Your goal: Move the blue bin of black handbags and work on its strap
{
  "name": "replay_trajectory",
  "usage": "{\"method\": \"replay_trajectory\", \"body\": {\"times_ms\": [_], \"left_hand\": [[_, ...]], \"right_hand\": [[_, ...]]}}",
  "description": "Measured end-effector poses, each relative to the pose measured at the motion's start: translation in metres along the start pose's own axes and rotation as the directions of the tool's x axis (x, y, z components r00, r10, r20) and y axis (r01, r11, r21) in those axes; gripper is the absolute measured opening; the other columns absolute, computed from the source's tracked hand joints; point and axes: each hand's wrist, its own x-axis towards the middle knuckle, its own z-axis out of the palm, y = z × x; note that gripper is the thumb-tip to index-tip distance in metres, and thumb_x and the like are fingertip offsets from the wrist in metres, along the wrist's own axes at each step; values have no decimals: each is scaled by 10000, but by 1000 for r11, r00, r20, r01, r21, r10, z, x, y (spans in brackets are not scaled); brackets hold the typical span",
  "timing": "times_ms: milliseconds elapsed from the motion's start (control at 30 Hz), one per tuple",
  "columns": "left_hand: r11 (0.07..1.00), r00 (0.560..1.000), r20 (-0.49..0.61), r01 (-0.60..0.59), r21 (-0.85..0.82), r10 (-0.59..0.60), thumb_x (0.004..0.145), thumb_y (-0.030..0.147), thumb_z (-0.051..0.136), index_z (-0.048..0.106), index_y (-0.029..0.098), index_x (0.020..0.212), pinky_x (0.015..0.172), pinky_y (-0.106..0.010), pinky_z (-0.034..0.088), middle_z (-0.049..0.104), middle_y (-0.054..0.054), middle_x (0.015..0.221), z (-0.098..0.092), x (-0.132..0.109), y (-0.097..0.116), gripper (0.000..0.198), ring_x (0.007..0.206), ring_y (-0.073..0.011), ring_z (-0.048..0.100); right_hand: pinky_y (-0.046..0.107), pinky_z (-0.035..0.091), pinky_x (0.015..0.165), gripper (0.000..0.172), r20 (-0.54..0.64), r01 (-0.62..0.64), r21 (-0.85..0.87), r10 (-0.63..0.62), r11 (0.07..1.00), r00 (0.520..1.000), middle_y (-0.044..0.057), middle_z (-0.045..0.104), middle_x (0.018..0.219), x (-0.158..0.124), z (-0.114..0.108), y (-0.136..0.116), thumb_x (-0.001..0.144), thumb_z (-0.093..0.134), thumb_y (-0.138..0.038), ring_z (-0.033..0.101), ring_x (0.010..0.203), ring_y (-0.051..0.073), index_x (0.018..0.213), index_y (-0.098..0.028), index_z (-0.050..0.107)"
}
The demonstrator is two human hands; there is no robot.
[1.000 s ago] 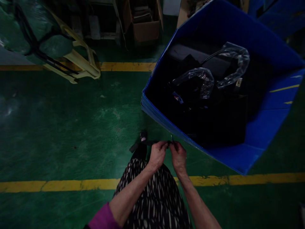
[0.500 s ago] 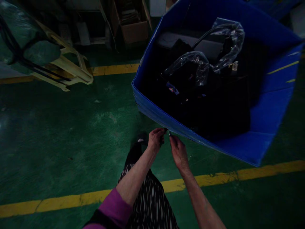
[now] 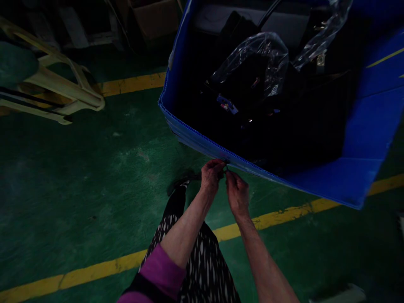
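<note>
My left hand [image 3: 212, 172] is closed in a pinch at the near side of the blue bin [image 3: 202, 145]. A small dark piece sits at its fingertips, too dim to name. Beside it my right hand [image 3: 236, 189] is also closed, its thumb and finger round something thin that points toward the left fingertips. Most of that thin thing is hidden by the fingers. Inside the bin lie black items in deep shadow, with a clear plastic sleeve [image 3: 268, 54] looped over them and a small blue label [image 3: 226, 103] among them.
A pale yellow plastic stool [image 3: 69, 84] stands at the left, with a cardboard box [image 3: 158, 19] behind. Yellow lines [image 3: 104, 265] cross the green floor [image 3: 94, 181]. A pale object [image 3: 344, 294] shows at the bottom right edge.
The view has shifted, so the bin looks larger and nearer and the stool has slid left. Both hands stay pinched close together at the bin's near side.
</note>
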Motion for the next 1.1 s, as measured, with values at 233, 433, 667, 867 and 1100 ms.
{"method": "replay_trajectory", "body": {"times_ms": [233, 433, 667, 867, 1100], "left_hand": [[1000, 1000, -17, -15, -4, 15, 550, 228, 674, 565, 120, 692, 446, -206, 257, 467, 31, 548, -3, 7, -7, 210, 449, -53, 384], [998, 998, 5, -66, 2, 66, 577, 223, 667, 565, 123, 707, 448, -203, 266, 470, 31, 572, -4, 14, -11, 193, 459, -52, 387], [988, 993, 21, -120, 97, 118, 617, 241, 649, 594, 133, 740, 486, -194, 292, 506, 24, 615, -8, 11, -6, 173, 499, -52, 405], [961, 987, 28, -160, 227, 158, 642, 203, 612, 616, 136, 786, 594, -202, 384, 601, -15, 747, -14, 8, 6, 159, 646, -95, 512], [708, 969, 117, -238, 665, 217, 734, 144, 531, 598, 152, 827, 694, -248, 423, 625, -47, 804, -17, -28, 42, 116, 756, -152, 569]], "right_hand": [[242, 342, 553, 339, -31, -68, 57, 70, 996, 997, 2, 502, 617, 4, 7, 5, 828, 439, -440, 392, 563, 118, 750, -146, 590], [248, 333, 544, 339, -31, -71, 75, 73, 995, 997, -6, 474, 601, 7, 12, 9, 833, 430, -456, 366, 547, 117, 711, -162, 549], [246, 320, 505, 334, -52, -82, 144, 90, 986, 995, -7, 478, 591, 8, 20, 11, 827, 441, -469, 365, 520, 112, 703, -172, 529], [233, 239, 391, 323, -31, -209, 433, 246, 877, 969, -52, 313, 503, 4, 32, 8, 813, 498, -471, 303, 424, 81, 742, -160, 549], [189, 138, 370, 282, 128, -305, 807, 354, 506, 926, -88, 181, 503, 6, 44, -4, 752, 599, -425, 152, 402, 39, 743, -147, 557]]}}
